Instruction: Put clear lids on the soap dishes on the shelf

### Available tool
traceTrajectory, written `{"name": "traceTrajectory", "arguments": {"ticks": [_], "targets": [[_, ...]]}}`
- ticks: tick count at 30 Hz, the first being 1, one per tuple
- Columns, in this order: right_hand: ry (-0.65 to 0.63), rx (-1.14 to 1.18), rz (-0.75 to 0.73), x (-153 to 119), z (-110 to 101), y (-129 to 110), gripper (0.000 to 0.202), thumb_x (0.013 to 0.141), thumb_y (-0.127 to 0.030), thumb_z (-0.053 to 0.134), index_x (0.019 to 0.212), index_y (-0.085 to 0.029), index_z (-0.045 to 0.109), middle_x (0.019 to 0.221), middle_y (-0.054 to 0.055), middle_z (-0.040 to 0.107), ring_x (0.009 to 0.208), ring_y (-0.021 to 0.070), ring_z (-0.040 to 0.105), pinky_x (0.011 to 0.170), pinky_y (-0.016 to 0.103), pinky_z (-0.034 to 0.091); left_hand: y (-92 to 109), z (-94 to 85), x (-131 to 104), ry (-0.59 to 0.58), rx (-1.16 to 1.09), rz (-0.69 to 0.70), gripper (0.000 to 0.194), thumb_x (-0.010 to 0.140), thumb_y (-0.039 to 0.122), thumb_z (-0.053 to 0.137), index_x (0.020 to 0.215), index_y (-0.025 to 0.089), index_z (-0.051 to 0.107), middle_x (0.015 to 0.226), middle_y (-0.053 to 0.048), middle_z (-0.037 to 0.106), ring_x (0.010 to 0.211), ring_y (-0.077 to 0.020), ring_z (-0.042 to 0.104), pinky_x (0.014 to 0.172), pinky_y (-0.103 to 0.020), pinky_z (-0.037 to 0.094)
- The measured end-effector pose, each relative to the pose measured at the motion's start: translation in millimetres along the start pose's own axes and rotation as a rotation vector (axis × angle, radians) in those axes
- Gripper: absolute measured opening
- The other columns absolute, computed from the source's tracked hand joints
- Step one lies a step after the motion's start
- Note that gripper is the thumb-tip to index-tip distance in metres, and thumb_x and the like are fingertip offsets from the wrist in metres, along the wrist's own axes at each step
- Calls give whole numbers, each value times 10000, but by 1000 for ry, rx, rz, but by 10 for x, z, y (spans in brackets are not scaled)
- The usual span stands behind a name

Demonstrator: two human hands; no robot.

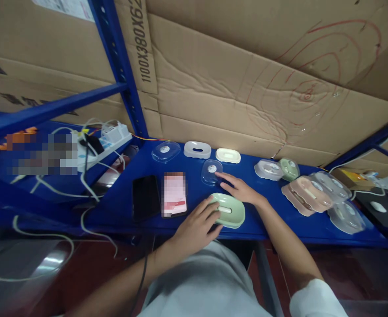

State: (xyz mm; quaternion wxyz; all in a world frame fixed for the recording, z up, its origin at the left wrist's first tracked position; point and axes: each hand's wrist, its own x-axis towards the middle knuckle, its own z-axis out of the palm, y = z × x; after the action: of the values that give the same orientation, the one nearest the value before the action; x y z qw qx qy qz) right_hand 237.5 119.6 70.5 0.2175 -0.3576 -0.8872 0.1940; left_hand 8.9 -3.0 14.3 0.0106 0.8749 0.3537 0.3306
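Observation:
A light green soap dish with a slotted inner tray sits near the front edge of the blue shelf. My left hand rests against the dish's left side, fingers touching its rim. My right hand lies flat just behind the dish, fingers stretched toward a clear plastic lid. Neither hand lifts anything.
Two phones lie left of the dish: a black one and one with a lit screen. More lids and dishes sit behind and stacked at the right. A power strip with cables is at left; cardboard walls behind.

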Motion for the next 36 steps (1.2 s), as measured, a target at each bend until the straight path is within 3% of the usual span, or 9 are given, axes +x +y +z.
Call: {"name": "traceTrajectory", "arguments": {"ticks": [2, 6, 9, 11, 15, 19, 23, 30, 36], "targets": [[11, -68, 60, -42, 15, 47, 502, 1105, -567, 408, 1427, -262, 643, 1432, 98, 678, 1396, 256, 597, 1210, 497, 457, 1, -7, 0, -2, -14, 4, 270, 1012, 285, 665, 1257, 171, 678, 1404, -114, 695, 1507, -335, 501, 1245, -522, 491], [241, -381, 381, -510, 55, 134, 601, 963, -774, 548, 1139, -211, 668, 1167, 125, 684, 1148, 337, 673, 1116, 615, 470, -13, -9, 7, -13, -8, 22, 259, 1022, 278, 654, 1248, 151, 675, 1403, -137, 689, 1499, -343, 507, 1250, -531, 479], [408, -410, 562, -907, 96, 214, 660, 888, -837, 591, 1077, -205, 627, 1139, 133, 634, 970, 323, 687, 933, 557, 571, -17, -7, 7, -23, -11, 8, 254, 1039, 281, 636, 1267, 173, 667, 1422, -137, 676, 1513, -327, 497, 1263, -531, 462], [493, -320, 555, -1101, 110, 240, 634, 894, -801, 620, 1124, -210, 626, 1178, 138, 622, 1012, 323, 684, 900, 517, 591, -13, -4, 1, -21, -20, -22, 286, 1050, 298, 624, 1314, 188, 648, 1481, -146, 634, 1524, -323, 487, 1261, -529, 463], [619, -108, 430, -1265, 135, 91, 521, 952, -620, 686, 1309, -245, 631, 1268, 130, 647, 1199, 322, 651, 1037, 533, 566, -5, 14, -19, -21, -103, -162, 546, 1028, 307, 661, 1541, 238, 485, 1657, -151, 453, 1531, -315, 482, 1234, -495, 491], [482, -1, 230, -1212, 253, -273, 440, 1004, -465, 674, 1416, -312, 642, 1449, 127, 598, 1430, 342, 550, 1189, 569, 484, -11, 36, -35, 22, -182, -264, 835, 984, 345, 731, 1676, 301, 266, 1708, -148, 375, 1564, -324, 434, 1235, -499, 479], [282, -18, 72, -1131, 410, -488, 462, 1023, -405, 664, 1482, -375, 619, 1571, 88, 545, 1546, 342, 442, 1224, 573, 468, -31, 49, -46, 13, -190, -271, 892, 982, 396, 735, 1697, 301, 210, 1700, -163, 386, 1559, -321, 444, 1220, -493, 490], [229, -156, 27, -1150, 451, -429, 631, 1018, -392, 687, 1606, -440, 461, 1636, 46, 522, 1606, 340, 345, 1278, 692, 339, -37, 71, -57, -34, -132, -236, 738, 1017, 370, 680, 1662, 288, 331, 1712, -163, 377, 1557, -325, 448, 1216, -495, 488], [258, -259, 47, -1261, 408, -370, 702, 1019, -354, 681, 1653, -428, 388, 1651, 23, 508, 1609, 325, 339, 1228, 605, 477, -29, 66, -51, -57, -101, -217, 667, 1071, 308, 565, 1684, 334, 302, 1766, -126, 292, 1519, -296, 504, 1131, -417, 568]]}}
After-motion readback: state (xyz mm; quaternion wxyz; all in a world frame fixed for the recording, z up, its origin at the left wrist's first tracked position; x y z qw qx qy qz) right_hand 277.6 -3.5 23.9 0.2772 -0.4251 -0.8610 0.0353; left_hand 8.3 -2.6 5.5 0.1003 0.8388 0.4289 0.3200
